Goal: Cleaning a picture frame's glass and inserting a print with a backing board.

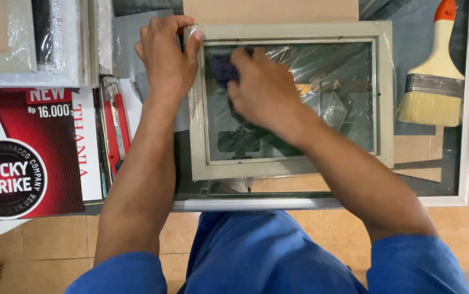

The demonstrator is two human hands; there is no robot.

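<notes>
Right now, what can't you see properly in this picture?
Head view:
- The dark cloth: mostly hidden under the right hand.
- The red utility knife: its lower end is covered by the left forearm.
- The paintbrush: its handle tip is cut off by the top edge.

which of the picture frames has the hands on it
The grey frame in the middle: the left hand grips its top-left corner and the right hand presses a dark cloth on its glass. The white frames at far left lie untouched.
</notes>
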